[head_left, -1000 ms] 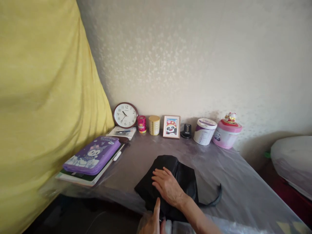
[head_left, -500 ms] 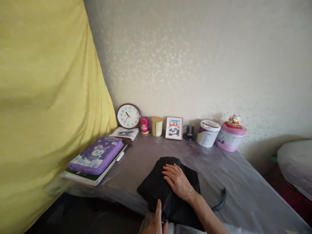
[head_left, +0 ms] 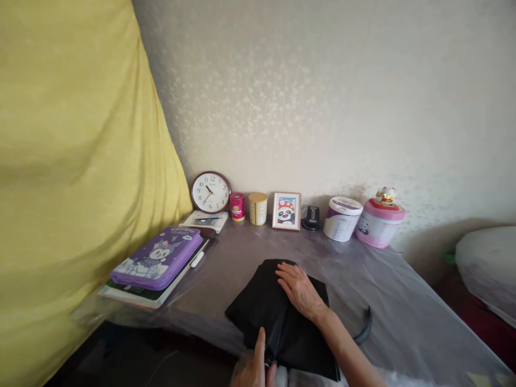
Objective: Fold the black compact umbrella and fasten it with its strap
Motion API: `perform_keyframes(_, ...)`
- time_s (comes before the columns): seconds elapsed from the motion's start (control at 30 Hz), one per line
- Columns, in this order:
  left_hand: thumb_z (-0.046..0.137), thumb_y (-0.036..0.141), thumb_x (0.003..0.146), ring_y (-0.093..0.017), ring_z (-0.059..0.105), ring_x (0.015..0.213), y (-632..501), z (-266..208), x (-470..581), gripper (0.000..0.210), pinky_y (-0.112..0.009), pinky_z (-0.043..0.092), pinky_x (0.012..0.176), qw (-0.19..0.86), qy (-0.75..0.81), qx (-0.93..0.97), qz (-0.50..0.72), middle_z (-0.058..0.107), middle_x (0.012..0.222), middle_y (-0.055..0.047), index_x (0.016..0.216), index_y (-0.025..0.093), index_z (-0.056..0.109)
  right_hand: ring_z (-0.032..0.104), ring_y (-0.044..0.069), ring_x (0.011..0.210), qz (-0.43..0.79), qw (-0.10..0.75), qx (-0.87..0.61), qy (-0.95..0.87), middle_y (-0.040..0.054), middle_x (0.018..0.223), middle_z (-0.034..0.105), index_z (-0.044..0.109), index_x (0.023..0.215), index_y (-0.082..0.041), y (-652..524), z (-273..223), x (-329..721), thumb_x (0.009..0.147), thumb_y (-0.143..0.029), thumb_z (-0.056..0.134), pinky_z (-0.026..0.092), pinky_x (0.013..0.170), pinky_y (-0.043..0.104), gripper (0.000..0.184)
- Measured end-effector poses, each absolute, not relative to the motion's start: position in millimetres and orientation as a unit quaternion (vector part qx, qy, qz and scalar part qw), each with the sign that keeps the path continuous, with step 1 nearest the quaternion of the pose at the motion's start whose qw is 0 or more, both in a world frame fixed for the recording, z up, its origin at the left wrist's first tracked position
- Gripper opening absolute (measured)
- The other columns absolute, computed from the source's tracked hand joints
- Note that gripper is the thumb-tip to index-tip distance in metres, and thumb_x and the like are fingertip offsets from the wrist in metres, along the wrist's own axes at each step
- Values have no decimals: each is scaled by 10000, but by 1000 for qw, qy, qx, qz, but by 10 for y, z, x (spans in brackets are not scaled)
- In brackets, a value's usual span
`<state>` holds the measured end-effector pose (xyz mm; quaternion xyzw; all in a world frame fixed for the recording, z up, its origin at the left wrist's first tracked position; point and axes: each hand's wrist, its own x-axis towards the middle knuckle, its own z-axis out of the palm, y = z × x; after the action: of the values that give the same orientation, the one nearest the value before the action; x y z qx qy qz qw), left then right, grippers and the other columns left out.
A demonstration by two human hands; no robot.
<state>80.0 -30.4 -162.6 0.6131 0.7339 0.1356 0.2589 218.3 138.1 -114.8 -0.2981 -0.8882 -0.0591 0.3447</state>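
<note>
A black folding umbrella (head_left: pixel 252 303) lies on the table near its front edge, its loose fabric panels spread out and partly flattened. My right hand (head_left: pixel 301 294) rests on the upper right of the fabric, palm down with fingers stretched out. At the bottom of the view, my left hand (head_left: pixel 255 365) is closed around the umbrella's near end, thumb and fingers on either side and one finger pointing up along the fabric. Most of that end is hidden by the hand. A dark curved strap (head_left: pixel 365 327) sticks out to the right, beyond my right forearm.
Left, a purple zip case (head_left: pixel 157 258) lies on books beside a yellow curtain (head_left: pixel 76 161). Along the wall stand a clock (head_left: pixel 211 192), a pink tin (head_left: pixel 237 207), a yellow-lidded can (head_left: pixel 258 209), a picture frame (head_left: pixel 286 211), a black holder (head_left: pixel 311 218) and two tubs (head_left: pixel 342 219).
My right hand has slid slightly to the right across the black fabric. My left hand keeps its grip at the near end. The view has shifted a little.
</note>
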Motion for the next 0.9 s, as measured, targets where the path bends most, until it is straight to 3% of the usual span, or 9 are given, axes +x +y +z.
perform_keyframes(0.2,266,261,919,-212,613,1027,-376,-1696,736,571,-281,471,855,215,700,648,212,545,1265,-120,1458,82,209,606,195,979,14,455,-394,-798,86,1042,644,638,1002,-177,1446,-1072,2791,929,-297,407,490,876,358,270)
perform_keyframes(0.43,211,308,931,-212,595,1069,-396,-1871,730,568,-293,498,839,160,676,668,268,556,1249,-127,1436,50,252,636,182,907,54,413,-456,-786,61,1017,645,615,1036,-210,1017,-1257,3391,932,-306,408,519,805,311,251)
perform_keyframes(0.53,194,327,941,-186,571,1110,-388,-1897,683,567,-276,485,877,157,667,679,265,529,1285,-117,1441,62,231,617,176,982,41,404,-446,-798,72,1120,607,582,1108,-217,827,-1364,3423,938,-262,391,520,840,307,260)
perform_keyframes(0.73,130,361,956,-158,445,1252,-372,-1901,577,600,-244,424,972,192,636,717,213,341,1434,-127,1456,31,117,556,140,1118,22,356,-404,-843,83,1402,376,497,1253,-233,569,-1469,3283,938,-154,324,498,905,248,368)
perform_keyframes(0.9,120,379,953,-162,481,1221,-372,-1874,589,604,-274,432,969,213,646,705,202,351,1430,-118,1462,57,87,570,139,1087,10,339,-384,-859,87,1425,345,558,1129,-215,477,-1471,3249,950,-157,330,502,875,243,296)
